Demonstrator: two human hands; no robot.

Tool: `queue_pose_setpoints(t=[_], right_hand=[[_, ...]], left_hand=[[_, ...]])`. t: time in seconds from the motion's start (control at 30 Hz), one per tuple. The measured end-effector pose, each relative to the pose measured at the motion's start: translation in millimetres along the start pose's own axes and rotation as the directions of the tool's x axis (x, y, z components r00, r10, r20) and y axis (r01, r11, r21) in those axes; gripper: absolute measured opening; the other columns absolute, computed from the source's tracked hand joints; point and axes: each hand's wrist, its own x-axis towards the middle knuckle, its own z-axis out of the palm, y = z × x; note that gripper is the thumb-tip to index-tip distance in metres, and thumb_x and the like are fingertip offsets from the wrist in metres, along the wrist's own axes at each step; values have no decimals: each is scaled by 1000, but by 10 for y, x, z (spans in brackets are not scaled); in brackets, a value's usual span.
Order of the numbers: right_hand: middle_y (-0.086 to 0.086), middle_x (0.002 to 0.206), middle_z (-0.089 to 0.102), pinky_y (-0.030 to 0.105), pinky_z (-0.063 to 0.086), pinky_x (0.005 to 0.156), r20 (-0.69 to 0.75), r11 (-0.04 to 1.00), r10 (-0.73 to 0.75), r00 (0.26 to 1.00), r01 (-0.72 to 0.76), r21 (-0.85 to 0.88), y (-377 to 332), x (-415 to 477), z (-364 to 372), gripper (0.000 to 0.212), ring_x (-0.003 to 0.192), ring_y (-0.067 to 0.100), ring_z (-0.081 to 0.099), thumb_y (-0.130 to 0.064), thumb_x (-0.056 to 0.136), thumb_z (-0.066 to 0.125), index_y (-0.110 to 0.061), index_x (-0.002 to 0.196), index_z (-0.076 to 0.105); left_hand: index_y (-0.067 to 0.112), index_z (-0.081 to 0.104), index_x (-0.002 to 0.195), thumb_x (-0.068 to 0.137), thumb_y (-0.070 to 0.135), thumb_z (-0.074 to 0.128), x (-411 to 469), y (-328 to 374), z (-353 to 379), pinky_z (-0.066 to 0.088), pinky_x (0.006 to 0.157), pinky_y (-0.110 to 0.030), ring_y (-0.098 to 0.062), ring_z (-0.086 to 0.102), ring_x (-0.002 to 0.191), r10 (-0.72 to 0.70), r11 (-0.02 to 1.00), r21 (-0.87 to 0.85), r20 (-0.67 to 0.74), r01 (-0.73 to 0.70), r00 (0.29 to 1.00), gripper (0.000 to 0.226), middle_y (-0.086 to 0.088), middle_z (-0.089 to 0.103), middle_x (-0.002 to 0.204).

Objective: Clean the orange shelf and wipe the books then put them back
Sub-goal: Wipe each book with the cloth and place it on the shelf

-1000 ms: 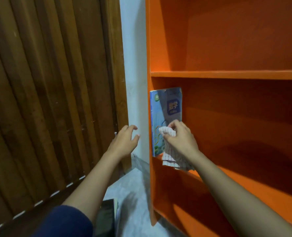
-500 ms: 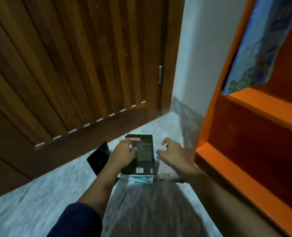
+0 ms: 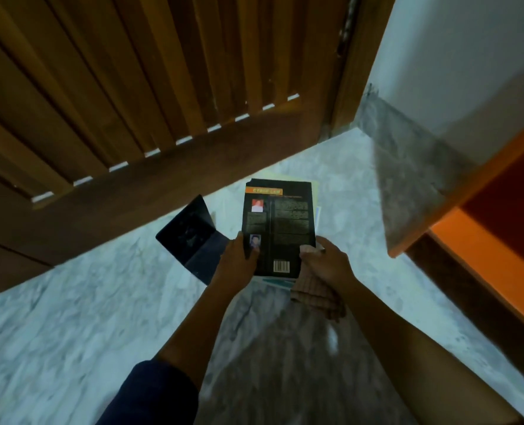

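A black book (image 3: 280, 222) with an orange title band and a barcode on its back cover sits on top of a small pile of books (image 3: 315, 194) on the floor. My left hand (image 3: 239, 259) grips its lower left edge, thumb on the cover. My right hand (image 3: 326, 265) holds its lower right corner together with a checked cloth (image 3: 317, 297) that hangs below the hand. The orange shelf (image 3: 481, 240) stands at the right, only its lower edge and side showing.
A dark flat cover or tablet (image 3: 190, 237) lies on the marble floor (image 3: 70, 317) left of the pile. A slatted wooden door (image 3: 131, 87) fills the upper left. A white wall with a grey skirting (image 3: 408, 167) runs behind the shelf.
The view tipped from the shelf down to the floor. Both hands left the blue book on the shelf, dropped to the pile and took hold of the black book.
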Motion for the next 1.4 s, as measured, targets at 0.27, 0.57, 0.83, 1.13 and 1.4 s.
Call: queue_pose_setpoints(t=[0.27, 0.57, 0.83, 1.13, 1.4], right_hand=[[7, 129, 57, 36, 44, 93, -59, 998, -39, 997, 42, 39, 118, -75, 28, 46, 114, 25, 54, -24, 87, 62, -25, 131, 51], [-2, 118, 60, 27, 43, 83, -117, 983, -176, 977, 182, 40, 188, -474, 96, 43, 106, 17, 56, -23, 92, 54, -30, 134, 50], [-4, 108, 60, 33, 47, 93, -215, 904, -398, 892, 421, 73, -200, -1028, -819, 55, 105, 13, 57, -19, 84, 62, -32, 136, 48], [-12, 126, 57, 22, 39, 95, -268, 754, -606, 749, 648, 104, -755, -2075, -1936, 46, 119, 1, 49, -16, 87, 63, -39, 125, 52], [2, 96, 52, 38, 48, 73, -421, 810, -418, 805, 540, 228, -934, -2626, -2349, 27, 93, 22, 57, -11, 85, 60, -14, 104, 40]], left_hand=[[15, 56, 122, 97, 23, 50, -83, -20, 83, 41, 79, -27, -18, 58, 99, -189, 958, -242, -126, 155, 974, 27, -7, 63, 115], [15, 60, 116, 88, 2, 58, -442, 76, 3, 49, 85, -34, -20, 60, 101, -259, 866, -490, -257, 105, 931, 31, -4, 63, 107], [17, 36, 135, 96, 3, 47, -821, 974, -381, 51, 88, -48, -26, 65, 88, -130, 697, -717, -120, 4, 984, 43, -13, 66, 98], [32, 29, 145, 99, 29, 43, -1533, 2177, -864, 44, 100, -50, -24, 52, 124, 245, 596, -690, -330, -410, 912, 48, 2, 46, 143], [18, 31, 145, 99, 15, 44, -2137, 2935, -872, 55, 80, -22, -8, 63, 106, 444, 515, -608, -413, -603, 795, 48, 1, 56, 130]])
